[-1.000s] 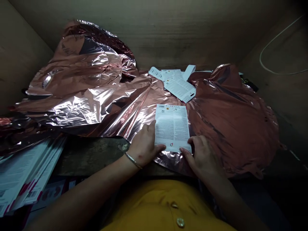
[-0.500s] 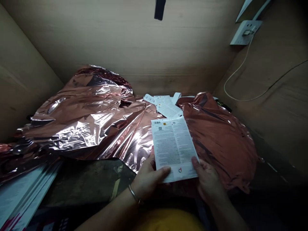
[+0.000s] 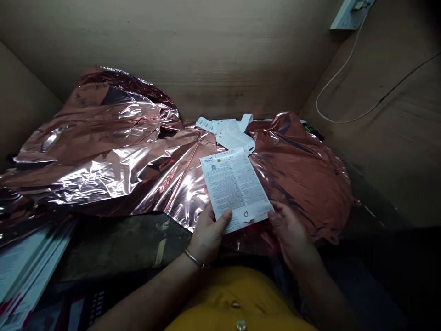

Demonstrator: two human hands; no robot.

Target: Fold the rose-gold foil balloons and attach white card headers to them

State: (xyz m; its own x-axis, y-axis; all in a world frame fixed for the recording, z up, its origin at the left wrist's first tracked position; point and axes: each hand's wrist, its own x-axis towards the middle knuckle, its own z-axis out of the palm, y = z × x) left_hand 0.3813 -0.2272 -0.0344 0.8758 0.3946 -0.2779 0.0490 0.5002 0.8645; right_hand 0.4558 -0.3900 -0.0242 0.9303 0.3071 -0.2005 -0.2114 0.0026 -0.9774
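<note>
A white printed card (image 3: 234, 188) with a barcode and fine text is held tilted above the rose-gold foil sheets (image 3: 138, 156). My left hand (image 3: 208, 234) pinches its lower left corner, thumb on top, a thin bangle on the wrist. My right hand (image 3: 291, 232) holds the lower right corner, fingers curled under the card and against the crumpled foil (image 3: 299, 170) on the right.
More white printed cards (image 3: 227, 131) lie in a loose pile at the back on the foil. A stack of white printed sheets (image 3: 24, 271) sits at the lower left. Wooden walls enclose the space; a white socket (image 3: 347, 11) and cables (image 3: 344, 110) are on the right wall.
The card was lying flat on the foil; both hands have lifted it and turned its top towards the left. The camera view has tipped up, then down a little.
</note>
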